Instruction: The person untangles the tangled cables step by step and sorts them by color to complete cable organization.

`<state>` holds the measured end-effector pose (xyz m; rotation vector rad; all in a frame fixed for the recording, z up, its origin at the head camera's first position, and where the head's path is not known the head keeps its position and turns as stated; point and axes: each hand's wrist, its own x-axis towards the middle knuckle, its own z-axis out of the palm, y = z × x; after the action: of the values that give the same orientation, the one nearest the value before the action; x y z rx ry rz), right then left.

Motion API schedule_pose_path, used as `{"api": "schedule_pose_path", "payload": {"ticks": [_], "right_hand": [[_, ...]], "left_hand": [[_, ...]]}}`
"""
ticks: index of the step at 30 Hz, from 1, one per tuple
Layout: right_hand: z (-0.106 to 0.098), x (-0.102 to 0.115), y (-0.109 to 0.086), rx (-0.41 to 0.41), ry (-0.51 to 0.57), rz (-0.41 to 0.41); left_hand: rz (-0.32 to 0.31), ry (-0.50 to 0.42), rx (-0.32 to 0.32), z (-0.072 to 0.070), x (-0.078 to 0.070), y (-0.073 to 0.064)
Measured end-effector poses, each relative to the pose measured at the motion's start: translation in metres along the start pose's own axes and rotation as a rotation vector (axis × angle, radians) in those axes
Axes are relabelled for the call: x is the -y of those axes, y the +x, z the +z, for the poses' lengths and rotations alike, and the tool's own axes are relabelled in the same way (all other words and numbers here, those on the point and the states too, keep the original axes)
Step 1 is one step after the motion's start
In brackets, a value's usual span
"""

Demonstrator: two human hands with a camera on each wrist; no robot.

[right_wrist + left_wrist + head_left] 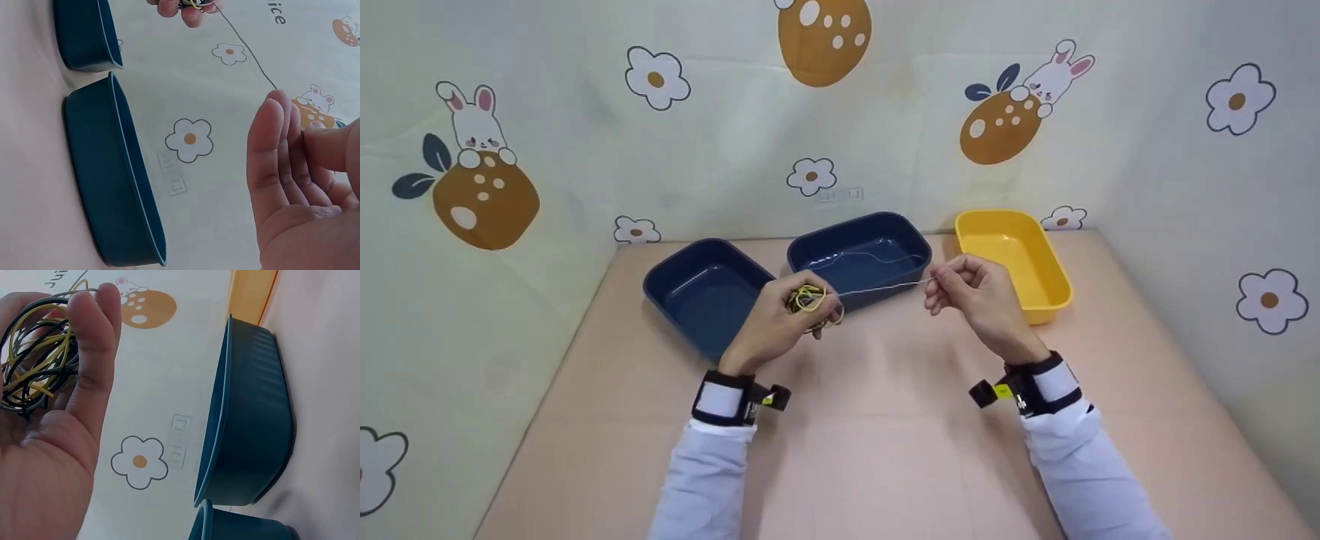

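Note:
My left hand (771, 321) grips a tangled bundle of thin wires (48, 349) in yellow, black and grey, bunched between curled fingers and thumb. From that bundle a single grey wire (885, 288) runs nearly straight across to my right hand (990, 307). The right thumb and fingertips pinch this strand; its exact end is hidden by the fingers. Both hands are raised in front of a dark blue basin (861, 291). A thin pale curved line (877, 259) shows over that basin's inside, and I cannot tell whether it lies in it or hangs above.
Another dark blue basin (701, 311) stands at the left, partly behind the left hand. A yellow basin (1054, 289) is at the right, behind the right hand. The pinkish tabletop (870, 450) meets a patterned wall (720, 150) at the back.

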<state>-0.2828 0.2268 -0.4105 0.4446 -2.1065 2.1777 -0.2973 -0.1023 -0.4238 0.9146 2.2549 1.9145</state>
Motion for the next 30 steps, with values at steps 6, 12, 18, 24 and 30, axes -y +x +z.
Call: {"api": "schedule_pose_path", "payload": {"ticks": [6, 12, 18, 24, 30], "right_hand": [[0.003, -0.001, 0.001, -0.121, 0.085, -0.022], [0.005, -0.001, 0.002, -0.258, 0.077, -0.088], [0.005, 0.000, 0.002, -0.307, 0.091, -0.129], [0.001, 0.000, 0.002, -0.340, 0.115, -0.128], [-0.003, 0.003, 0.003, -0.375, 0.145, -0.120]], "left_hand": [[0.020, 0.020, 0.025, 0.000, 0.002, 0.000], [0.020, 0.079, 0.070, 0.000, 0.003, 0.000], [-0.016, 0.128, 0.092, -0.002, 0.005, -0.001], [-0.043, 0.135, 0.097, -0.006, 0.004, -0.003], [-0.055, 0.148, 0.099, -0.010, 0.006, -0.003]]}}
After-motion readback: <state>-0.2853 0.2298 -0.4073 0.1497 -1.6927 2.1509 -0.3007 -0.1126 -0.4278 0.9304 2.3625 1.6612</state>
